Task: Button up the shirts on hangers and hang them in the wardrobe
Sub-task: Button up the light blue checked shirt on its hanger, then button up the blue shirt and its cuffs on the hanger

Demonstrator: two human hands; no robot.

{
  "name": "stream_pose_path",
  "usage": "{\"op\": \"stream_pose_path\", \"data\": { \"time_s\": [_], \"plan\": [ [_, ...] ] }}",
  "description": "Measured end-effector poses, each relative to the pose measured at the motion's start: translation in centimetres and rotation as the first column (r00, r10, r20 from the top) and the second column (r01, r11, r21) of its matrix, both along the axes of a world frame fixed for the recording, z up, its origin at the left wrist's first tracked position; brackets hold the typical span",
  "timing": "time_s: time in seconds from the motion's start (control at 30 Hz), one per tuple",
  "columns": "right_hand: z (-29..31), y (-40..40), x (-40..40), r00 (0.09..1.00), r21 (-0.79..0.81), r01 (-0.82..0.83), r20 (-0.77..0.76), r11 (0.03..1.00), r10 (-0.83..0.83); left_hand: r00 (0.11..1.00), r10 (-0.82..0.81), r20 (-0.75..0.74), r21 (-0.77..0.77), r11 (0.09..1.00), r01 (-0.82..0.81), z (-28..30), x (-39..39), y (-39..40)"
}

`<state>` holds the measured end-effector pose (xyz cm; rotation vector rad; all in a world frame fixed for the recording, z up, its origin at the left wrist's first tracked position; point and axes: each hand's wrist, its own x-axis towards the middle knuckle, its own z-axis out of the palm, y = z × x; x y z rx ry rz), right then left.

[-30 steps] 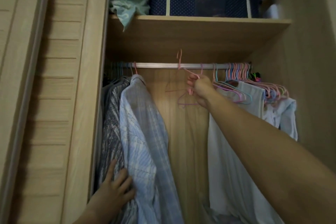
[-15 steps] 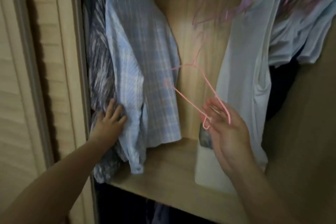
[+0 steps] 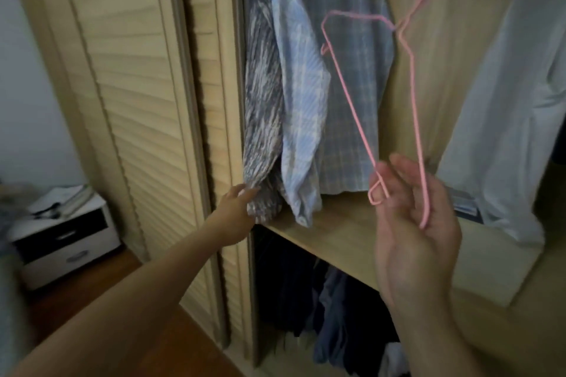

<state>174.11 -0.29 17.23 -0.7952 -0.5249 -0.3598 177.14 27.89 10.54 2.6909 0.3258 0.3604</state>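
The right hand [image 3: 413, 217] is pinching a pink hanger [image 3: 395, 101] loosely in front of the wardrobe shelf [image 3: 337, 229] while the left hand [image 3: 235, 208], fingers relaxed, is touching the hanging grey shirt [image 3: 263, 86], so the thin hanger is probably risking slipping or snagging cloth.

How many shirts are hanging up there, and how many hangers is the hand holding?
Hanging shirts: 3, the grey streaky shirt, the blue plaid shirt and the pale shirt.
Pink hangers held in the right hand: 1, perhaps 2 tangled together.
Total: 4, perhaps 5.
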Motion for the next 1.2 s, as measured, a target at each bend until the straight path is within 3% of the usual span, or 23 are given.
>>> {"op": "stream_pose_path", "data": {
  "time_s": [0.1,0.17,0.23,0.33,0.43,0.53,0.6,0.77,0.87,0.93,0.97,1.03,1.1,1.13,1.2],
  "plan": [
    [1.0,5.2,-3.8,0.970,-0.009,-0.228,0.090,0.974,0.228,0.986,0.125,0.110,-0.253,0.963,-0.094,1.0,-6.9,1.9],
    [-0.1,9.8,-7.3,0.875,-0.041,-0.480,0.054,0.877,0.481,0.972,0.201,0.121,-0.406,0.904,-0.136,0.4,-13.2,4.0],
    [-3.0,15.1,-11.7,0.704,-0.081,-0.710,-0.115,0.700,0.701,0.958,0.272,0.095,-0.508,0.841,-0.188,-2.1,-20.9,6.9],
    [-10.8,22.6,-20.1,0.363,0.031,-0.895,-0.527,0.444,0.768,0.891,0.454,0.010,-0.606,0.711,-0.356,-9.2,-34.3,10.7],
    [-21.2,26.1,-30.2,0.067,0.169,-0.928,-0.801,0.331,0.595,0.697,0.649,-0.305,-0.678,0.366,-0.637,-18.8,-49.7,11.2],
    [-29.8,26.2,-38.6,-0.115,0.240,-0.932,-0.908,0.273,0.404,0.455,0.678,-0.578,-0.631,-0.017,-0.776,-27.3,-63.4,8.3],
    [-33.3,26.3,-42.6,-0.180,0.255,-0.937,-0.938,0.237,0.298,0.380,0.629,-0.678,-0.596,-0.168,-0.786,-30.8,-70.2,5.7],
    [-37.0,30.3,-48.2,-0.208,0.240,-0.954,-0.962,0.182,0.177,0.269,0.642,-0.718,-0.598,-0.373,-0.709,-32.9,-80.5,3.9],
    [-38.4,34.4,-48.7,-0.208,0.257,-0.945,-0.950,0.204,0.234,0.124,0.740,-0.661,-0.613,-0.436,-0.659,-33.4,-84.6,4.9],
    [-40.9,36.6,-47.9,-0.163,0.190,-0.960,-0.977,0.207,0.139,0.073,0.754,-0.653,-0.606,-0.462,-0.647,-33.6,-85.8,4.6],
    [-42.8,37.2,-47.5,-0.081,0.085,-0.986,-0.996,0.141,0.032,0.070,0.741,-0.668,-0.597,-0.477,-0.645,-33.7,-86.2,4.2],
    [-46.3,37.4,-46.9,0.266,-0.236,-0.959,-0.939,-0.157,-0.218,0.091,0.699,-0.709,-0.581,-0.506,-0.637,-33.5,-86.3,3.1],
    [-48.3,37.1,-47.1,0.559,-0.402,-0.796,-0.774,-0.453,-0.297,0.096,0.684,-0.723,-0.586,-0.534,-0.609,-33.2,-86.6,2.0],
    [-48.5,36.9,-47.6,0.616,-0.408,-0.740,-0.730,-0.535,-0.295,0.109,0.676,-0.729,-0.588,-0.537,-0.605,-32.8,-86.8,1.6],
    [-47.5,37.1,-49.2,0.581,-0.348,-0.746,-0.757,-0.568,-0.299,0.118,0.659,-0.743,-0.589,-0.559,-0.583,-31.8,-87.7,1.7]
  ]
}}
